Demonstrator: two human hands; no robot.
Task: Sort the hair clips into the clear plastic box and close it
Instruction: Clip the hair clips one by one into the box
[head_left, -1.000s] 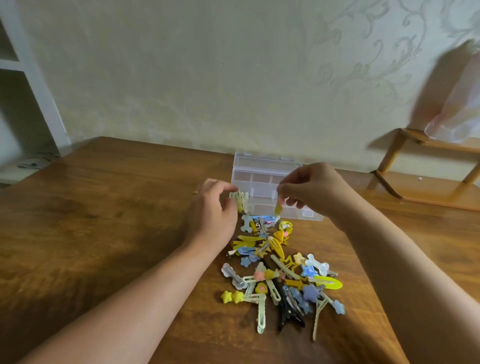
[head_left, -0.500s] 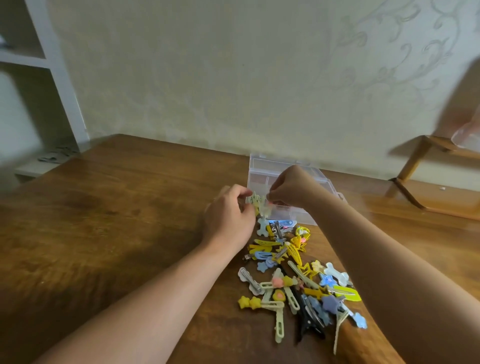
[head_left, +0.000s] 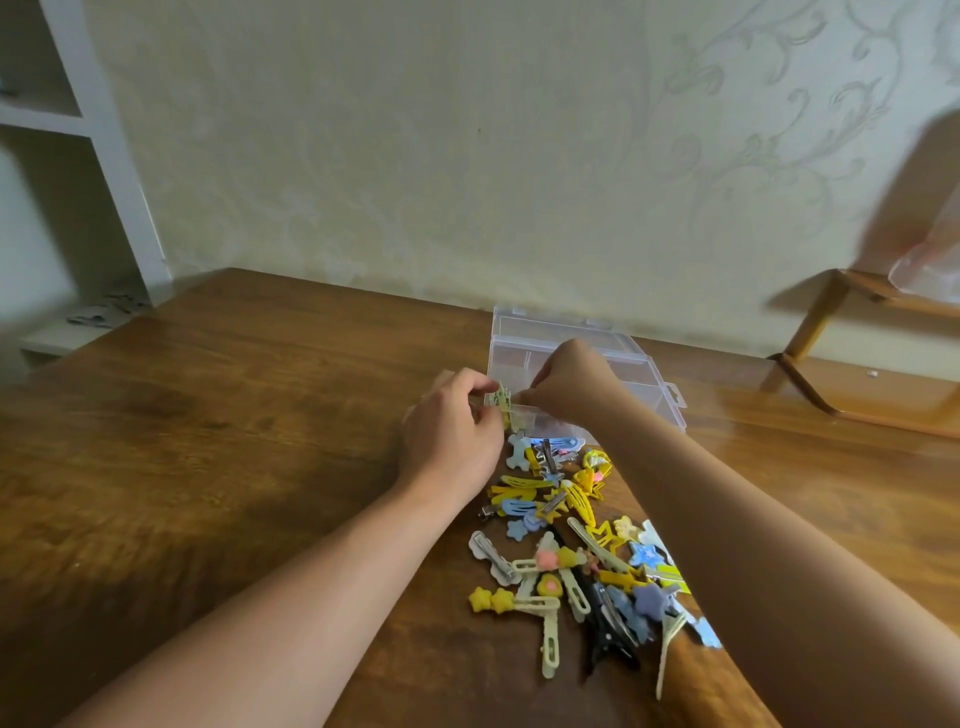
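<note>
A clear plastic box (head_left: 644, 379) with inner dividers stands open on the wooden table, its lid tipped back toward the wall. In front of it lies a pile of hair clips (head_left: 576, 540), yellow, blue, cream and black. My left hand (head_left: 452, 436) pinches a pale green clip (head_left: 503, 402) at the box's near left corner. My right hand (head_left: 566, 384) meets it there, fingertips closed on the same clip, its forearm crossing over the right side of the pile.
The wooden table (head_left: 234, 441) reaches left and toward me. A white shelf unit (head_left: 78, 171) stands at the far left. A wooden rack (head_left: 852, 353) sits at the far right by the patterned wall.
My right hand moved left from the box front to join the left hand at the pale green clip. The view shifted left, so box and pile sit further right.
</note>
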